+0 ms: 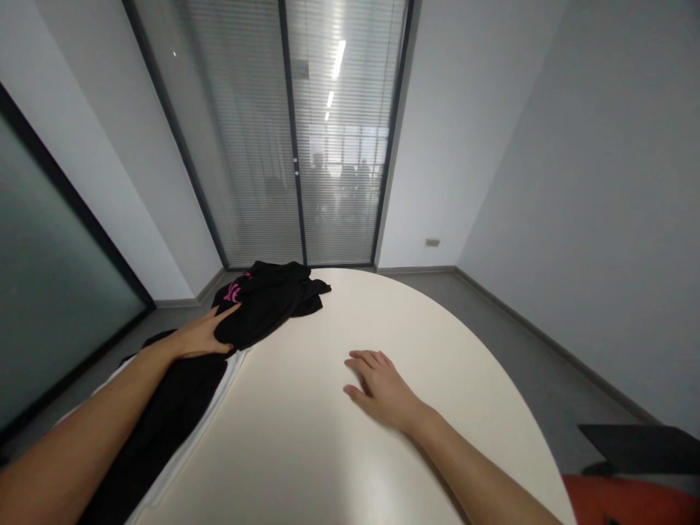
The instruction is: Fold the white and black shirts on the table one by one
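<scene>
Here, in the head view, the white oval table (437,343) serves as the landmark. At the table's far left edge lies a crumpled black garment (273,295) with a pink print on its left side. The left hand (205,337) reaches in from the table's near left. Its fingers are stretched out and rest on the near edge of the garment, with the thumb lying beneath them; the hand is not clenched, and no fold is visibly pinched. Under the left forearm, along the table's left margin, a flat black cloth (180,408) lies on top of a white cloth (232,368), whose edge shows as a pale strip beside it. The right hand (380,386) lies palm down near the table's middle, fingers loosely spread, released and holding nothing, well apart from the garment. Beyond the table's far end stands a glass door (295,146) with slatted blinds. Off the table's near right corner, part of a red seat (628,503) is visible.
</scene>
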`<state>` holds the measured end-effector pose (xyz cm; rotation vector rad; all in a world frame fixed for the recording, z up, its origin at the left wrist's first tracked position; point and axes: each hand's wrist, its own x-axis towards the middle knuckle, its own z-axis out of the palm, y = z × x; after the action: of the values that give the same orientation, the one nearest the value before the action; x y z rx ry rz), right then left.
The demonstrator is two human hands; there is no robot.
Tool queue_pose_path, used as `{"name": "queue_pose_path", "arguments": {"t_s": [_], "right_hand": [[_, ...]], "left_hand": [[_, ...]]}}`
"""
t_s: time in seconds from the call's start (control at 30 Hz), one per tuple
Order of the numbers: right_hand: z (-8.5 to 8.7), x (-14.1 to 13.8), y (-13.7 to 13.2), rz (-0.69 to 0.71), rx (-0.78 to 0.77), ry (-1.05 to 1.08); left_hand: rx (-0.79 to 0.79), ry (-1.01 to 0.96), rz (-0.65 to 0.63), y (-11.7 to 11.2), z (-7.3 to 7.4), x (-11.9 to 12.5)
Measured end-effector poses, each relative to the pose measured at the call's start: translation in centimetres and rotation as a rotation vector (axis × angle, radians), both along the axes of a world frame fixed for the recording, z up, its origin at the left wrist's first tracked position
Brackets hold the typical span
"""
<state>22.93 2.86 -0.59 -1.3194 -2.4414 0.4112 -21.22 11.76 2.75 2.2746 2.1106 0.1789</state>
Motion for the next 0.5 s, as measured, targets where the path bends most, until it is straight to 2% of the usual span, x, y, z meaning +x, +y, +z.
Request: {"name": "queue_pose_path", "arguments": {"t_s": [0.1,0.23,0.37,0.5], "right_hand": [[-0.2,0.1,0.3,0.010,0.016,0.010],[-0.5,0.4,0.4,0.027,0.054,0.032],[-0.8,0.6,0.3,0.033,0.079,0.049],[-1.0,0.7,0.1,0.040,0.093,0.060]], "left_hand": [[-0.106,0.041,-0.103,0.9,0.4,-0.3],[-0.069,-0.011,0.039,0.9,0.7,0.4],[-0.015,-0.099,0.170,-0.3,0.0,2.4],[-0.051,-0.025,0.186,-1.0,-0.2,3.9]]}}
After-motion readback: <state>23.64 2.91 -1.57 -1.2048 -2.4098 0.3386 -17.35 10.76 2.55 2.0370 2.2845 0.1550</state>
